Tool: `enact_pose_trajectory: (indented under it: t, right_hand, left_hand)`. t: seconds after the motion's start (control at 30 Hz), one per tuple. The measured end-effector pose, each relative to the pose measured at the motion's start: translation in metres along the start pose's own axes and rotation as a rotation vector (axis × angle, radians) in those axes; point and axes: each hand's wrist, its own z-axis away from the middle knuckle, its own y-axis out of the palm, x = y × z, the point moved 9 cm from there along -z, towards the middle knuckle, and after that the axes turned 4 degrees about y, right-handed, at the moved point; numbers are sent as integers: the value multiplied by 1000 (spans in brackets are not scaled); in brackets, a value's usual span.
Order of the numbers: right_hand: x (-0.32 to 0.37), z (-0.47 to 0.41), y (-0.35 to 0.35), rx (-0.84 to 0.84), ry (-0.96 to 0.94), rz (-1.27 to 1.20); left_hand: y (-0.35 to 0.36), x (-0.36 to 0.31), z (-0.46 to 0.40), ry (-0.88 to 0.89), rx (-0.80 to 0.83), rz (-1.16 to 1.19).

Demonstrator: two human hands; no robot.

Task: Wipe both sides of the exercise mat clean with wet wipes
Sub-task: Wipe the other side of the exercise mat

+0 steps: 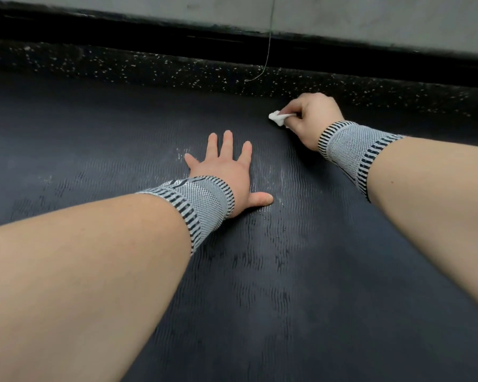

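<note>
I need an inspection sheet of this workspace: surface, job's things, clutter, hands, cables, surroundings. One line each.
Surface: dark ribbed exercise mat lies flat; faint wet streaks near the left hand.
Job's things: white wet wipe, crumpled, on the mat near its far edge.
Clutter: nothing seen.
Hands: left hand flat on the mat, fingers spread; right hand pinches the wipe. Both wrists wear striped wristbands.
Cables: a thin cord hangs down the wall to the floor.
Surroundings: speckled black floor, black baseboard, grey wall.
</note>
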Motion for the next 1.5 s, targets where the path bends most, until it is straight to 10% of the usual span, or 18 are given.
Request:
enact_pose_trajectory:
  t: [1.5]
  right_hand:
    - [35,326,52,285,-33,-88]
  left_hand:
    - [92,-57,177,387,-5,-300]
